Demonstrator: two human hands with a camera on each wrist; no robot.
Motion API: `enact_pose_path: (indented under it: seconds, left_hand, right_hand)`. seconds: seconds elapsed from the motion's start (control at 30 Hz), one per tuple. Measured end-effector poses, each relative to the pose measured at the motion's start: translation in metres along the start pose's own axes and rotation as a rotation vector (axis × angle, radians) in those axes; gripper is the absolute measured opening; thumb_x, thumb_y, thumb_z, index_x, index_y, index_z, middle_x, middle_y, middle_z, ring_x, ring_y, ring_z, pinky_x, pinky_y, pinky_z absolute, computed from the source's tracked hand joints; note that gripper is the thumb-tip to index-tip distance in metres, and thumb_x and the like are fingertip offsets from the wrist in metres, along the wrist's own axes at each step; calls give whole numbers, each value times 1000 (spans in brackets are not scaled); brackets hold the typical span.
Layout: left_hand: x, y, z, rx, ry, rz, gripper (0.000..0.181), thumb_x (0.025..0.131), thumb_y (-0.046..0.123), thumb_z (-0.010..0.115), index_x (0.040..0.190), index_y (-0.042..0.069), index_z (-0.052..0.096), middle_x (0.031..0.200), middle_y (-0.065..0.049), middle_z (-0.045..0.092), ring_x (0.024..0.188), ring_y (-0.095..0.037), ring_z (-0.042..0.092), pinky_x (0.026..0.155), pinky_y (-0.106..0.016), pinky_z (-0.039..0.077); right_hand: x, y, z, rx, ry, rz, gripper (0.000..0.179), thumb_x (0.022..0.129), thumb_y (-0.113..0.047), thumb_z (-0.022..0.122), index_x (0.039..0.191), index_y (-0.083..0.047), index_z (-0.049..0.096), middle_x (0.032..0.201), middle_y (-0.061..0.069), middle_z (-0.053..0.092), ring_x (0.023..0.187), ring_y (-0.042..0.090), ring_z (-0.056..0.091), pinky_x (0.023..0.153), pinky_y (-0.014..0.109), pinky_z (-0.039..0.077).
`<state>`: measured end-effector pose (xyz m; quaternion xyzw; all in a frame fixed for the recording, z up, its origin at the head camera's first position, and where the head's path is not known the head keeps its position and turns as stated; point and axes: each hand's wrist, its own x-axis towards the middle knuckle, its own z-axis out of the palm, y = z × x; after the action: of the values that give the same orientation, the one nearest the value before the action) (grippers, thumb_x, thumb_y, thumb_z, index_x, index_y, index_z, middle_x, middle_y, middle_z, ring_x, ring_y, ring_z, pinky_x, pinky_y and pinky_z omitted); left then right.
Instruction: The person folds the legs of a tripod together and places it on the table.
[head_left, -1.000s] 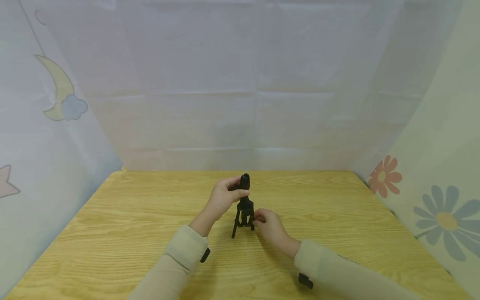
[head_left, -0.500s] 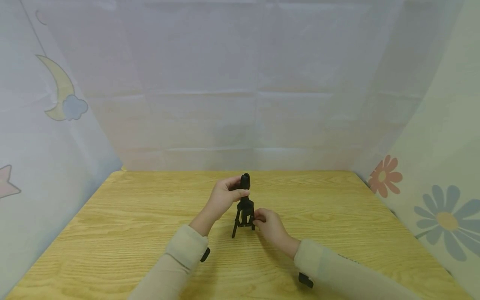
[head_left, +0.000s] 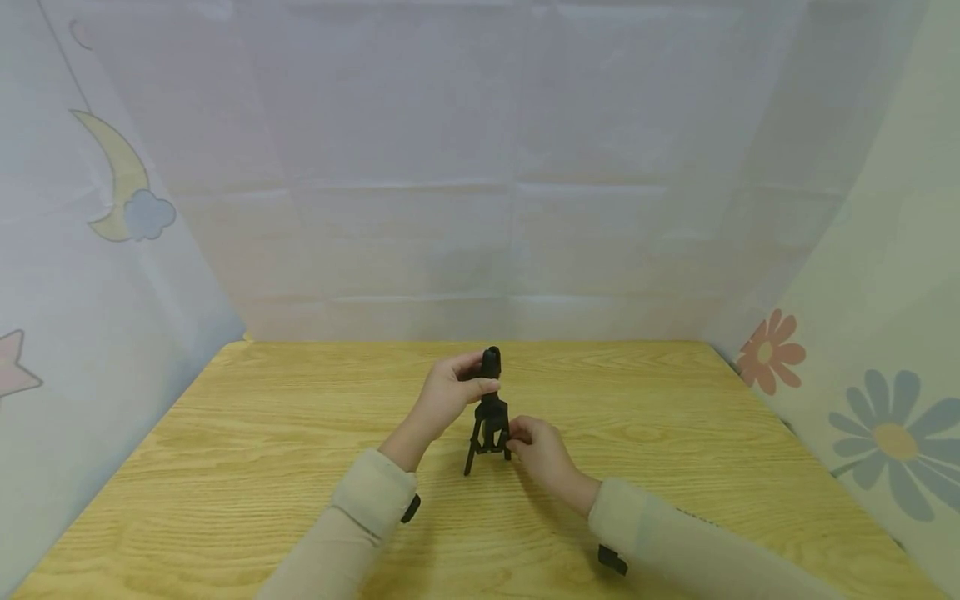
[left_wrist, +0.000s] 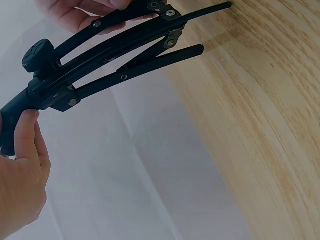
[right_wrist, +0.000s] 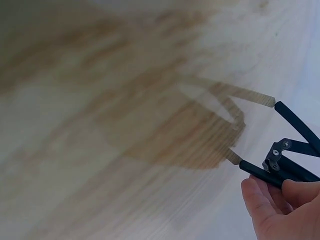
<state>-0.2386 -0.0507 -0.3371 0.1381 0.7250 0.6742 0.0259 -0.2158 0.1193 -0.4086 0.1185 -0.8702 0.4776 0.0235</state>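
A small black tripod [head_left: 491,410] stands upright on the wooden table with its legs partly spread. My left hand [head_left: 450,392] grips its upper column; in the left wrist view the fingers [left_wrist: 27,132] lie against the column below a round knob [left_wrist: 38,55]. My right hand [head_left: 542,450] pinches the right leg low down, between thumb and fingers. In the right wrist view that leg [right_wrist: 260,172] passes between the thumb and fingertips, near the braces that join the legs. Part of the column is hidden behind the left hand.
The wooden table [head_left: 315,417] spreads around the tripod, its far edge against a pale creased backdrop [head_left: 397,250]. Side panels with a moon and flowers border it left and right. A black wrist-camera piece [head_left: 612,560] hangs under the right sleeve, another [head_left: 410,508] by the left cuff.
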Motion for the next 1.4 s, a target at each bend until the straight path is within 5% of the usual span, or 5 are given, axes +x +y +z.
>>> enact_pose_path:
  seconds: [0.6, 0.87, 1.4]
  left_hand:
    - [1, 10, 0, 64, -11, 38, 44, 95, 1, 67, 137, -5, 57, 121, -24, 65, 111, -32, 65, 94, -39, 56]
    - [0, 11, 1, 57, -46, 47, 49, 99, 2, 61, 145, -4, 48, 131, -27, 60, 120, -39, 60, 99, -42, 53]
    - [-5, 1, 5, 101, -28, 53, 48, 100, 6, 61, 146, -1, 49, 131, -24, 60, 119, -39, 61, 95, -45, 55]
  right_hand:
    - [2, -1, -12, -56, -34, -96, 12, 91, 13, 60, 95, 7, 70, 93, 18, 73, 87, 27, 70, 77, 40, 59]
    - [1, -3, -17, -161, -78, -192, 15, 91, 14, 60, 95, 5, 71, 92, 17, 74, 87, 29, 71, 75, 40, 59]
    - [-8, 3, -18, -268, -69, -163, 11, 91, 12, 61, 93, 6, 70, 84, 13, 73, 79, 23, 68, 71, 39, 57]
